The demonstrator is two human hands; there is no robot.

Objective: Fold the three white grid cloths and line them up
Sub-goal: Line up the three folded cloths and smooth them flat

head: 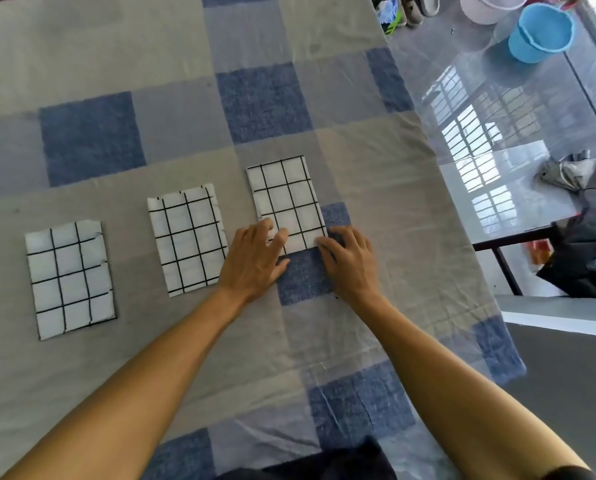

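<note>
Three white cloths with black grid lines lie folded into small rectangles in a slanted row on the checked bed sheet (172,143). The left cloth (69,278) and the middle cloth (187,239) lie untouched. On the near edge of the right cloth (284,199) rest the fingertips of both hands. My left hand (255,261) lies flat at its near left corner, fingers spread. My right hand (348,263) touches its near right corner with its fingers. Neither hand grips the cloth.
The sheet's right edge (438,188) drops to a glossy floor. A blue bucket (540,32) and a pale bucket (487,6) stand at the far right, shoes (418,6) beside them. A dark bag (591,244) and a table leg (506,268) sit at the right.
</note>
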